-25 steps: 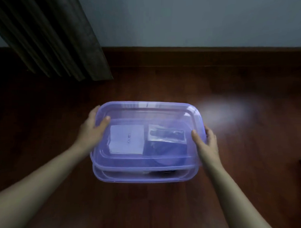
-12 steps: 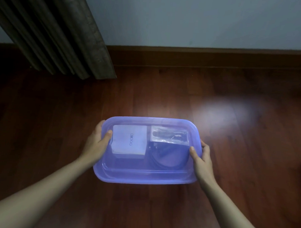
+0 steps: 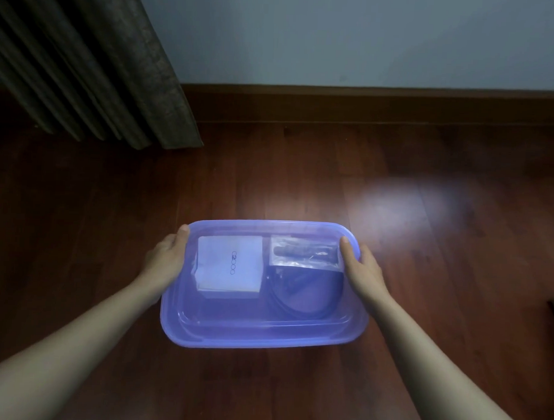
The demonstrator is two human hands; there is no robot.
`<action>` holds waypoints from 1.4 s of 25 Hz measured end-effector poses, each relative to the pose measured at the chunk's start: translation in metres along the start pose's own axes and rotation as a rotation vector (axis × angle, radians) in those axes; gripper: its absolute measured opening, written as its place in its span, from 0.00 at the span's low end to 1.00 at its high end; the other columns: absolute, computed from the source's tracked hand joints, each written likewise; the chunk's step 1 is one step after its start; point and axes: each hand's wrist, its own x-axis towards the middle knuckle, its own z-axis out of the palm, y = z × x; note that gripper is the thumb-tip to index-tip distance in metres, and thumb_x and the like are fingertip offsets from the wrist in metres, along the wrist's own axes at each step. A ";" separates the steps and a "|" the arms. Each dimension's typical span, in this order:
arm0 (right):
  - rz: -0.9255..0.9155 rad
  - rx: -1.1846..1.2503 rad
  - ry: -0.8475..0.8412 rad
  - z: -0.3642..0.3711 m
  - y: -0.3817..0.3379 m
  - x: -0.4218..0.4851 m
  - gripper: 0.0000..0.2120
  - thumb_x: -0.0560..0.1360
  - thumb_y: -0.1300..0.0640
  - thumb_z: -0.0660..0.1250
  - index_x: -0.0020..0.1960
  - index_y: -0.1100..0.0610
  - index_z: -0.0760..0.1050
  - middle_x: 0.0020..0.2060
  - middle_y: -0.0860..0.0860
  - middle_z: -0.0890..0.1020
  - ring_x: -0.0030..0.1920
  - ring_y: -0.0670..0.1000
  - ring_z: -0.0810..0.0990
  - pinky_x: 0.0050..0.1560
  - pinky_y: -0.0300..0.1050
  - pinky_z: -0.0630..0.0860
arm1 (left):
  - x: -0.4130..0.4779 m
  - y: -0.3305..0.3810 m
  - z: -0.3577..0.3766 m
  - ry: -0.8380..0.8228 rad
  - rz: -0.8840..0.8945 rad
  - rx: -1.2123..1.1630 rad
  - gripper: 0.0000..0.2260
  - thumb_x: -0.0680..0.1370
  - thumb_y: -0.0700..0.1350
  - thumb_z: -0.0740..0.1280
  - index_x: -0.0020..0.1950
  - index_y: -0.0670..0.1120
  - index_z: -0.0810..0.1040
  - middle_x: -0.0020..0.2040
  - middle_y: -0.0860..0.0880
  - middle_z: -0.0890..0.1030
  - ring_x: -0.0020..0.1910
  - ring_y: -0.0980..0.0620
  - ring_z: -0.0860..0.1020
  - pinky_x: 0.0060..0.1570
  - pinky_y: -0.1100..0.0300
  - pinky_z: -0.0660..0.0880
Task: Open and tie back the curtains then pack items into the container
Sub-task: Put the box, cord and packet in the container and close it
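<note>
Two hands press on a translucent purple container (image 3: pixel 262 335) that sits on the dark wooden floor (image 3: pixel 80 234), its lid (image 3: pixel 268 228) on top. Through the lid show a white box (image 3: pixel 228 264) at the left, a clear plastic packet (image 3: pixel 305 253) holding something dark at the far right, and a dark coiled cable (image 3: pixel 301 298) just in front of the packet. The left hand (image 3: pixel 165 257) lies along the left edge, fingers stretched out and thumb on the lid's rim. The right hand (image 3: pixel 361 267) lies along the right edge the same way, flat and open-fingered, grasping nothing but the container's side. Beyond the container, a dark curtain (image 3: pixel 95 62) hangs at the far left, reaching the floor before the pale wall (image 3: pixel 369 40) and wooden skirting board (image 3: pixel 367 106). A pale patch of light (image 3: pixel 404 208) lies on the floor at the far right.
</note>
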 end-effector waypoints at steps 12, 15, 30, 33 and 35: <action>0.069 0.104 -0.053 -0.008 0.031 -0.010 0.40 0.66 0.29 0.65 0.71 0.50 0.64 0.66 0.51 0.73 0.66 0.53 0.72 0.66 0.52 0.68 | -0.034 -0.028 0.002 -0.059 -0.199 -0.316 0.37 0.65 0.79 0.51 0.51 0.53 0.82 0.50 0.48 0.84 0.50 0.44 0.81 0.56 0.44 0.76; 0.059 0.059 0.094 0.007 0.060 -0.032 0.32 0.63 0.28 0.66 0.55 0.52 0.76 0.49 0.48 0.82 0.54 0.55 0.80 0.57 0.53 0.75 | -0.061 -0.032 0.019 0.128 -0.223 -0.212 0.23 0.74 0.67 0.58 0.38 0.49 0.77 0.41 0.48 0.79 0.43 0.44 0.77 0.47 0.53 0.73; -0.039 0.009 -0.081 0.119 -0.083 -0.037 0.28 0.62 0.29 0.67 0.51 0.49 0.77 0.45 0.48 0.83 0.50 0.56 0.80 0.57 0.55 0.76 | -0.023 -0.074 -0.122 0.468 -0.163 -0.092 0.26 0.78 0.61 0.57 0.28 0.43 0.66 0.28 0.45 0.72 0.29 0.47 0.69 0.29 0.57 0.62; -0.085 0.015 -0.196 0.170 -0.141 -0.057 0.32 0.57 0.26 0.66 0.50 0.48 0.77 0.44 0.46 0.83 0.49 0.54 0.81 0.56 0.56 0.77 | -0.029 -0.086 -0.194 0.531 -0.209 -0.142 0.26 0.78 0.61 0.57 0.28 0.43 0.65 0.27 0.45 0.70 0.27 0.47 0.68 0.28 0.58 0.61; -0.107 0.021 -0.293 0.203 -0.182 -0.079 0.30 0.58 0.27 0.68 0.50 0.47 0.77 0.45 0.48 0.83 0.48 0.54 0.82 0.55 0.56 0.78 | -0.037 -0.096 -0.248 0.575 -0.218 -0.139 0.27 0.78 0.61 0.56 0.27 0.43 0.65 0.27 0.45 0.70 0.27 0.47 0.68 0.28 0.58 0.60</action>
